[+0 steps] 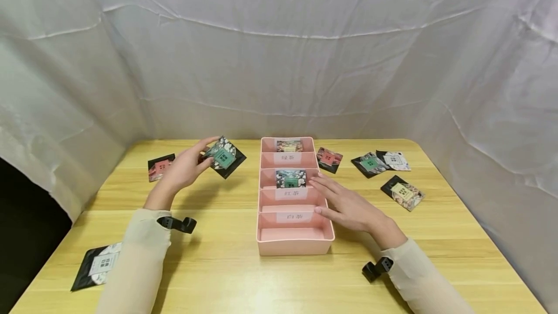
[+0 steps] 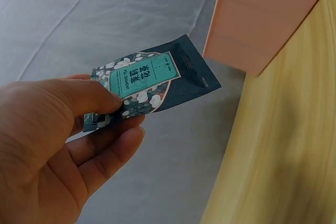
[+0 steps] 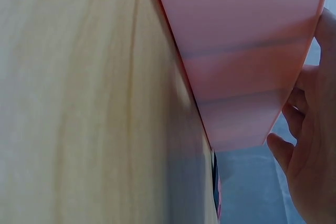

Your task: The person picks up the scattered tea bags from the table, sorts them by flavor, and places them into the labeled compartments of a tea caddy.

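Note:
Above the table, left of the pink divided box (image 1: 294,247), my left hand (image 1: 185,166) pinches a dark jasmine tea sachet (image 1: 225,157) by one edge, between thumb and fingers. Its green label and white flowers face up in the left wrist view, where the sachet (image 2: 152,80) is held well apart from the box. My right hand (image 1: 348,205) rests with relaxed fingers at the box's right rim. A similar green-labelled sachet (image 1: 290,178) stands in a middle compartment, and a flowered sachet (image 1: 289,146) in the rearmost. White labels with Chinese characters mark the dividers.
Right of the box lie a red-labelled sachet (image 1: 330,158), a green-labelled one (image 1: 369,164) overlapping a white-labelled one (image 1: 395,160), and a yellow-labelled one (image 1: 403,193). On the left are a red-labelled sachet (image 1: 160,167) and a white-labelled one (image 1: 98,265). A pale curtain (image 1: 279,62) surrounds the table.

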Demonstrator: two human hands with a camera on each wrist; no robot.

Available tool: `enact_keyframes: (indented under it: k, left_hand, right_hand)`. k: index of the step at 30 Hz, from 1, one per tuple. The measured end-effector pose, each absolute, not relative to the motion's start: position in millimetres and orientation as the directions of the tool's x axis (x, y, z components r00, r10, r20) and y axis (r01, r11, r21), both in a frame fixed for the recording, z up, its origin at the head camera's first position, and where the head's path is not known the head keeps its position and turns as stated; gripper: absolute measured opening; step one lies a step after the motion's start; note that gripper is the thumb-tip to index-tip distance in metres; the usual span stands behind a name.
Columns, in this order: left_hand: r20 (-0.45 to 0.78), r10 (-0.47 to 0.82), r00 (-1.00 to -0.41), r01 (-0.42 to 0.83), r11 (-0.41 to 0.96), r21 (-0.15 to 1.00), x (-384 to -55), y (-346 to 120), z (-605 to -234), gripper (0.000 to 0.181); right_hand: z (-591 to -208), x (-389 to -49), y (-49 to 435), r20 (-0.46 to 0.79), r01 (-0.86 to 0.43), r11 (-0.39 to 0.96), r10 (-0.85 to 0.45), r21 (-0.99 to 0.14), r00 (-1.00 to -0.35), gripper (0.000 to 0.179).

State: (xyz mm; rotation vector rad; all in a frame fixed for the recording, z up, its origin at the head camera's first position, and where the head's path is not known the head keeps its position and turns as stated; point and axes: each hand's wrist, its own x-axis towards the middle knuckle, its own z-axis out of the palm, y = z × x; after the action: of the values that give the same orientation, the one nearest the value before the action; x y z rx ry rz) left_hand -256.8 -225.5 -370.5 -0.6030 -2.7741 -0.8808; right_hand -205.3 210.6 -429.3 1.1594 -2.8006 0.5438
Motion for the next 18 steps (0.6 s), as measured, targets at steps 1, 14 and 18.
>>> enact_keyframes:
  k: [1,14,18]
  left_hand:
    - [0.271,0.332,-0.904,0.427,0.747,0.510,-257,-223,-368,0.057]
    - [0.243,0.439,-0.865,0.500,0.712,0.492,-265,-191,-344,0.058]
    - [0.238,0.468,-0.851,0.520,0.693,0.499,-266,-182,-339,0.058]
  right_hand:
    - [-429,-205,211,0.188,-0.694,0.655,-0.673,-0.299,-0.715,0.069]
    - [-427,-205,210,0.190,-0.699,0.651,-0.677,-0.295,-0.711,0.068]
    - [-426,-204,210,0.189,-0.700,0.653,-0.679,-0.289,-0.710,0.068]
